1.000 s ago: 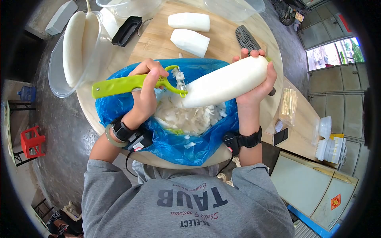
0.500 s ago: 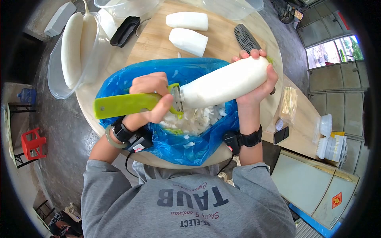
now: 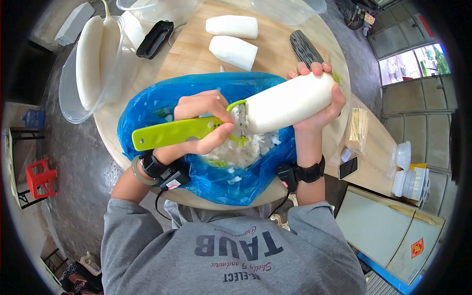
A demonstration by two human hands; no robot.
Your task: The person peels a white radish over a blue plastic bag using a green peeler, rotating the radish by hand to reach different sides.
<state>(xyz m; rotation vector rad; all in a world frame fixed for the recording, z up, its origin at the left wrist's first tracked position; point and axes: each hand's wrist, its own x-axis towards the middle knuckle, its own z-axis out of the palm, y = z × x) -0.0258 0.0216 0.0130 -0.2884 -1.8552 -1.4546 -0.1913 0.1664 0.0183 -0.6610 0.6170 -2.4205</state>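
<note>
My left hand [image 3: 206, 118] is closed round a lime-green peeler [image 3: 172, 133], whose blade end rests against the lower left end of a white daikon radish [image 3: 290, 102]. My right hand [image 3: 324, 103] grips the radish near its green-tipped end and holds it slanting up to the right. Beneath both hands lies a blue plastic bag [image 3: 162, 88], its mouth spread wide. Pale peelings [image 3: 246, 150] with a few green bits lie inside it. Beyond the bag, two peeled radish pieces [image 3: 232, 26] are on a wooden cutting board [image 3: 189, 51].
A clear plastic tub [image 3: 73, 110] at the left holds two whole radishes [image 3: 89, 64]. A black tray [image 3: 155, 39] and a dark patterned object [image 3: 305, 48] lie on the round table. To the right are a phone [image 3: 348, 168] and packed wooden sticks [image 3: 358, 129].
My left hand has moved the peeler to the right along the radish. My right hand and the radish stay nearly in place.
</note>
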